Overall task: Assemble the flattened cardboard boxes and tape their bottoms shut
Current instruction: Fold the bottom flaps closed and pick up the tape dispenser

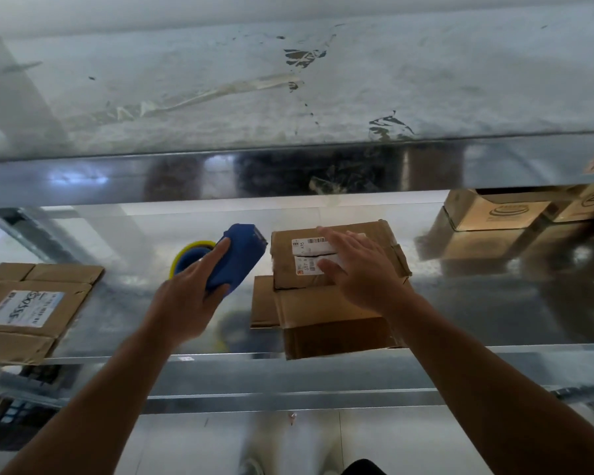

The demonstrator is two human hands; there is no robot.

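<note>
On a shiny steel table (494,303), a cardboard box (323,323) stands at centre, with a flattened box (31,303) at 9 o'clock. The right hand (360,272) lays straight fingers on the standing box's flaps. At its 9 o'clock, the left hand (186,303) grips a blue tape dispenser (240,248).

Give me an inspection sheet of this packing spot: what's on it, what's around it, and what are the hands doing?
Surface: shiny metal shelf, reflective, carrying the boxes.
Job's things: labelled cardboard box mid-shelf, top flaps folded shut; flattened cardboard box at left; blue tape dispenser with a yellow roll.
Clutter: printed cardboard boxes at far right.
Hands: left hand grips the tape dispenser; right hand lies flat, fingers straight, on the labelled box's top.
Cables: nothing seen.
Surroundings: upper shelf with stuck tape scraps; pale floor below.
</note>
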